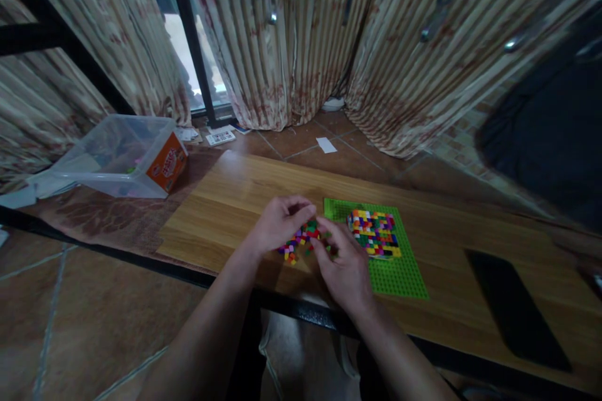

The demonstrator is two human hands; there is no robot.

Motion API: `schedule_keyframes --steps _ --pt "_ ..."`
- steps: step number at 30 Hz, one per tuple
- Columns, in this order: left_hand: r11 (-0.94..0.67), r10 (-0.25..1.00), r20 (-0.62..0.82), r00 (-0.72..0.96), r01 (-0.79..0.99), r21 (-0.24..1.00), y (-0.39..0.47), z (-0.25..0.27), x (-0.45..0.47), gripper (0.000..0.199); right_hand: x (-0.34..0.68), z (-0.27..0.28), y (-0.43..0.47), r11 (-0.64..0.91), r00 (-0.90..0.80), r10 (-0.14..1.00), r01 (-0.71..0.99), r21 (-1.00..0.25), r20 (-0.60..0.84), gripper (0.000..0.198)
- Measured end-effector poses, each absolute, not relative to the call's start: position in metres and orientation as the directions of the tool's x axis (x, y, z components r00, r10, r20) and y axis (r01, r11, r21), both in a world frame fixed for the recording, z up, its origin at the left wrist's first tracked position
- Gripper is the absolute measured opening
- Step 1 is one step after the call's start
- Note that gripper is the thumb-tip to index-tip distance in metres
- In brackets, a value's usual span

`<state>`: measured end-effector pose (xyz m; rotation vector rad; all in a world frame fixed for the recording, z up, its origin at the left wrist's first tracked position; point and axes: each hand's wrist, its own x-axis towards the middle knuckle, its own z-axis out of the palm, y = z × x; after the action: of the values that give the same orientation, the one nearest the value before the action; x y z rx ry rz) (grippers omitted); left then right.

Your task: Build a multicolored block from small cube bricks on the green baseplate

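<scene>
A pile of small colourful toy bricks (290,252) lies on the wooden tabletop, partly hidden by my hands. My left hand (281,223) is above the pile's left side, its fingers curled and its thumb pressed toward the index finger; whatever is in them is too small to make out. On the other side, my right hand (347,261) has thumb and index finger apart, with no brick visible between them. Their fingertips are close together over the pile. Just right of my right hand, a block of multicoloured bricks (376,234) sits on a green studded baseplate (399,282).
At the left, a clear plastic bin (117,185) with an orange label holds a few coloured pieces. A dark flat rectangular object (517,310) lies on the right of the wooden tabletop (226,200). Striped curtains (291,56) hang behind; a black metal edge runs along the front.
</scene>
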<state>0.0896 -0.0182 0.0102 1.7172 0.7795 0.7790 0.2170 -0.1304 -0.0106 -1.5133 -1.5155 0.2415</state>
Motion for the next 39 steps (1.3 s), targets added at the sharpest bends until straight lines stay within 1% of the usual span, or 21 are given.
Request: schedule_keyframes --steps 3,7,9,11,13,15,21,26,32,34,36,37,39 --pt "-0.12 0.716 0.055 0.696 0.044 0.992 -0.024 0.014 0.093 0.025 0.224 -0.007 -0.131 0.207 0.26 0.836 0.665 -0.717 0.483 0.034" --pt "0.036 0.673 -0.035 0.739 0.015 0.999 -0.029 0.016 0.098 0.023 0.232 -0.006 -0.13 0.195 0.329 0.813 0.624 -0.757 0.481 0.031" --pt "0.092 0.68 -0.064 0.731 0.001 0.996 -0.03 0.017 0.101 0.023 0.234 -0.005 -0.13 0.19 0.372 0.815 0.553 -0.811 0.444 0.029" --pt "0.124 0.689 -0.063 0.722 -0.031 0.992 -0.031 0.018 0.103 0.023 0.236 -0.005 -0.128 0.194 0.422 0.821 0.429 -0.882 0.386 0.027" --pt "0.13 0.697 -0.043 0.716 -0.067 0.989 -0.032 0.019 0.106 0.024 0.238 -0.005 -0.127 0.2 0.449 0.832 0.303 -0.932 0.325 0.023" --pt "0.123 0.7 -0.02 0.714 -0.092 0.988 -0.034 0.021 0.11 0.022 0.239 -0.004 -0.126 0.198 0.451 0.848 0.219 -0.955 0.279 0.018" --pt "0.119 0.718 0.005 0.696 -0.13 0.984 -0.042 0.024 0.119 0.019 0.244 0.003 -0.128 0.181 0.489 0.853 0.053 -0.982 0.184 0.01" --pt "0.132 0.738 0.001 0.675 -0.146 0.981 -0.046 0.023 0.125 0.022 0.247 0.011 -0.128 0.193 0.502 0.854 -0.065 -0.979 0.135 0.01" --pt "0.189 0.741 -0.016 0.672 -0.186 0.964 -0.048 0.026 0.127 0.025 0.252 0.015 -0.131 0.208 0.467 0.878 -0.183 -0.961 0.101 0.013" --pt "0.205 0.748 -0.02 0.663 -0.203 0.957 -0.046 0.026 0.127 0.024 0.26 0.017 -0.132 0.227 0.487 0.868 -0.213 -0.95 0.098 0.015" --pt "0.217 0.768 -0.043 0.639 -0.197 0.956 -0.042 0.024 0.125 0.023 0.274 0.018 -0.134 0.264 0.542 0.833 -0.207 -0.942 0.114 0.023" --pt "0.222 0.783 -0.061 0.619 -0.187 0.957 -0.04 0.022 0.124 0.023 0.283 0.018 -0.134 0.281 0.569 0.812 -0.185 -0.942 0.13 0.028" --pt "0.228 0.809 -0.097 0.579 -0.158 0.961 -0.037 0.02 0.123 0.024 0.301 0.018 -0.136 0.29 0.635 0.757 -0.112 -0.95 0.156 0.026"
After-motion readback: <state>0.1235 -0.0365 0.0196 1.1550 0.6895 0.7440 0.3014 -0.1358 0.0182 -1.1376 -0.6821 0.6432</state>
